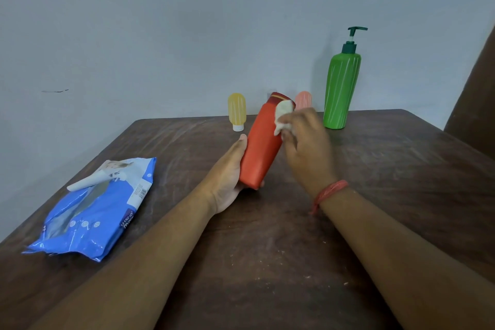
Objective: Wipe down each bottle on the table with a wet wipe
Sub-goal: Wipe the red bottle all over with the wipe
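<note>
While the left hand (227,177) cradles the lower half of the orange bottle (263,142) at the centre of the frame, thumb along its left flank and the other fingers curled underneath out of sight, the right hand (308,147) bunches a white wet wipe (282,116) against the bottle's upper right side, just below the dark red cap. The bottle is lifted off the wooden table (401,195) and tilted, its cap leaning toward the upper right of the frame. To do this step well, I would judge that the wipe should travel the full length of the body rather than dab at the shoulder, with the lower hand rolling the bottle a little after each pass so that the hidden far side also meets the cloth. That hold sits low, so the base and the patch under the palm will need a shift of grip before they can be reached. A wet plastic surface may turn slippery, so a firm cradle matters. Spreading the bunched wipe would probably cover more surface at each stroke. Along the far edge of the table, above the hands, stand a small yellow bottle (236,111), a pink bottle (304,99) partly hidden behind the orange one, and a tall green pump bottle (340,88). At the lower left of the frame lies the blue wipe packet (101,211) with its flap peeled open.
</note>
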The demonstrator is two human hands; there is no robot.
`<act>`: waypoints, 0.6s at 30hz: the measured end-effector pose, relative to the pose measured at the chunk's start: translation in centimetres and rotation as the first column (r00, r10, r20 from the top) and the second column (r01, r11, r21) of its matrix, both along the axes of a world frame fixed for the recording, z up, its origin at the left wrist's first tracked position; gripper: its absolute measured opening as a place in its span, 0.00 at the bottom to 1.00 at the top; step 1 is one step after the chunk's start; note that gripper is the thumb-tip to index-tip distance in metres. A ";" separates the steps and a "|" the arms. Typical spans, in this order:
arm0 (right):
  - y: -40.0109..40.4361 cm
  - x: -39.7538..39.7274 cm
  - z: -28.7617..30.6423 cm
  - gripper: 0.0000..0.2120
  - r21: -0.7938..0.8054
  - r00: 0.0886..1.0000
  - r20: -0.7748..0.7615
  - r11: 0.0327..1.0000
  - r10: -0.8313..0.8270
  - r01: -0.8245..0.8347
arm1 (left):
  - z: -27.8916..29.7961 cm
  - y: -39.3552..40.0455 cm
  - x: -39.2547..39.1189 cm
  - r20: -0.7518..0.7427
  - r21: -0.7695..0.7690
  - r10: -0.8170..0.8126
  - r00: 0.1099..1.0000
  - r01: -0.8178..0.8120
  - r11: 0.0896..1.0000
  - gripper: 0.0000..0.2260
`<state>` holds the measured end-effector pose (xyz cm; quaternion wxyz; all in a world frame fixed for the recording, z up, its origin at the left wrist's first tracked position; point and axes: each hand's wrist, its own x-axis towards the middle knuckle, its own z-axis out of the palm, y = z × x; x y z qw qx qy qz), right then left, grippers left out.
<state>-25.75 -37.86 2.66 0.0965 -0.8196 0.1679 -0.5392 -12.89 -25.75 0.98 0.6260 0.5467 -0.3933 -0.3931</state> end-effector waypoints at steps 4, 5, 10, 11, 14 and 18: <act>-0.1 -0.1 0.3 0.10 0.386 0.991 0.124 0.922 -0.056 0.004 | 0.1 -0.5 -0.7 -0.061 0.064 0.020 0.998 -0.016 0.998 0.20; 0.5 -0.1 -0.1 0.08 0.436 0.993 0.117 0.900 -0.032 -0.022 | -0.5 0.0 -0.3 -0.084 0.028 0.019 0.996 -0.017 0.999 0.20; 1.4 0.2 -0.1 0.06 0.550 0.987 0.158 0.830 0.010 -0.097 | 0.3 -0.4 -0.4 -0.113 0.028 0.015 0.994 -0.012 1.000 0.21; 0.9 0.1 0.4 0.06 0.571 0.972 0.234 0.811 -0.009 -0.130 | 0.2 -0.3 -0.5 -0.076 0.026 -0.001 0.997 0.003 1.000 0.21; 0.9 -0.2 0.5 0.03 0.599 0.959 0.280 0.775 0.033 -0.202 | 0.2 -0.2 -0.8 -0.083 0.017 -0.017 0.996 0.018 1.000 0.22; 2.2 0.0 -0.8 0.09 0.620 0.974 0.200 0.756 0.107 -0.210 | 0.6 -0.1 -0.6 -0.198 0.013 0.056 0.979 -0.055 0.998 0.19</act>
